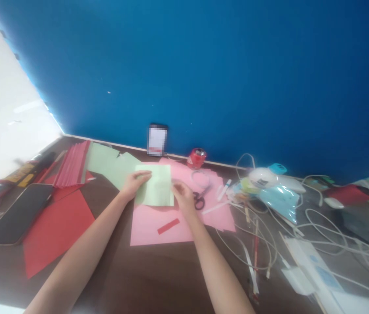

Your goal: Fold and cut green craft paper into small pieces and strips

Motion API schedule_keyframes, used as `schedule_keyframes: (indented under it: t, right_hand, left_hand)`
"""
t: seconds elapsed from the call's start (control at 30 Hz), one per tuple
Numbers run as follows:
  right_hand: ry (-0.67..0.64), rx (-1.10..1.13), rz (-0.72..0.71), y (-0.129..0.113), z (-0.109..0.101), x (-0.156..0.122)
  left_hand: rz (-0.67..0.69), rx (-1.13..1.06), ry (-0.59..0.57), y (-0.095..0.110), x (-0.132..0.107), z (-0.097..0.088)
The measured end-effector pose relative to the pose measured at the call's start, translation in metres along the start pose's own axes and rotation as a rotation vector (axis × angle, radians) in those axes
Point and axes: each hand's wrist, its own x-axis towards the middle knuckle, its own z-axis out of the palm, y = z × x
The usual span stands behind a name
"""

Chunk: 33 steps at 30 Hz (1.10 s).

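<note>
A light green sheet of paper [157, 186] lies on pink paper [158, 224] on the dark table [145, 274]. My left hand [134, 182] rests on the sheet's left edge, fingers laid over the top corner. At the sheet's right edge my right hand [183, 197] has its fingers curled, pinching the paper. Black-handled scissors [200, 198] lie just right of my right hand. A small red paper strip [168, 226] sits on the pink paper below the hands.
Red paper [53, 226], a phone [17, 213] and a folded red fan [73, 165] lie at left. More green sheets [108, 163] sit behind. A red can [196, 158] stands by the blue wall. White cables [322, 235] and plastic bags clutter the right.
</note>
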Motion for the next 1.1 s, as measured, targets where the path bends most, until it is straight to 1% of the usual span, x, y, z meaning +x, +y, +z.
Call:
schedule_keyframes:
  t: [0.17,0.3,0.5,0.8,1.1]
  right_hand:
    - [-0.001,0.013,-0.034,0.0026,-0.0013,0.0006]
    - [0.01,0.03,-0.035,0.0045,-0.0013,0.0013]
    - [0.03,-0.006,-0.04,-0.0007,-0.0008,-0.0003]
    - [0.084,0.031,0.064,-0.0018,-0.0006,0.0005]
    - [0.069,0.076,0.067,0.0011,-0.0013,0.0036]
  left_hand:
    - [0.004,0.007,0.003,0.0008,-0.0003,0.0001]
    - [0.002,0.011,0.0,-0.0008,0.0005,0.0001]
    - [-0.028,0.024,0.017,-0.0036,0.0026,-0.0001]
    - [-0.017,0.024,0.031,-0.003,0.0016,0.0013]
    - [-0.022,0.051,0.017,-0.0002,0.0006,0.0015]
